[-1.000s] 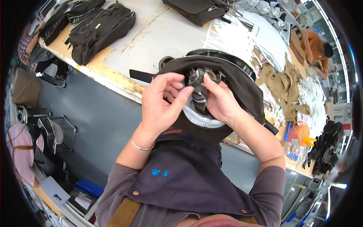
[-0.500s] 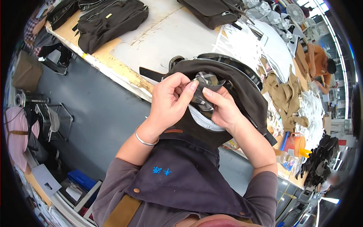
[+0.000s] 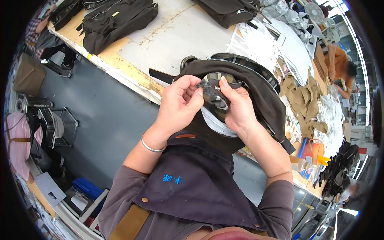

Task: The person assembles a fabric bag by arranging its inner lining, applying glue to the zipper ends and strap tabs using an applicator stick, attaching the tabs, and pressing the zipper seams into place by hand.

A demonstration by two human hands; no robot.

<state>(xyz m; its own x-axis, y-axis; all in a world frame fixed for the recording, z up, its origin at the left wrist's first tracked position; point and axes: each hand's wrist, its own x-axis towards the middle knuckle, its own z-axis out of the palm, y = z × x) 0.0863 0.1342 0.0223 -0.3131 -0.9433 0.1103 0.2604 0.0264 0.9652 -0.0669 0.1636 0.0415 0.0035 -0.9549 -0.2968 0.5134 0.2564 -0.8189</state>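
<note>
A dark brown bag [image 3: 260, 100] lies at the table edge against my apron, its zippered top curving away from me. Camouflage-patterned lining [image 3: 216, 105] bunches up out of its opening, above a pale grey rim. My left hand [image 3: 180, 102], with a silver bangle at the wrist, pinches the left side of this lining between thumb and fingertips. On the other side my right hand [image 3: 238, 106] grips the lining, thumb on top and fingers partly hidden behind the fabric.
More dark bags [image 3: 120, 24] lie on the table [image 3: 160, 48]. White strips [image 3: 256, 40], brown fabric pieces [image 3: 302, 100] and an orange jug with a yellow spout [image 3: 314, 154] are at the right. One person [image 3: 338, 64] works beyond them; another [image 3: 36, 34] sits at upper left.
Over the last second my left fingers have closed onto the lining, and the fabric between my hands has been turned and refolded. The view has shifted slightly, moving the bag rightward in it.
</note>
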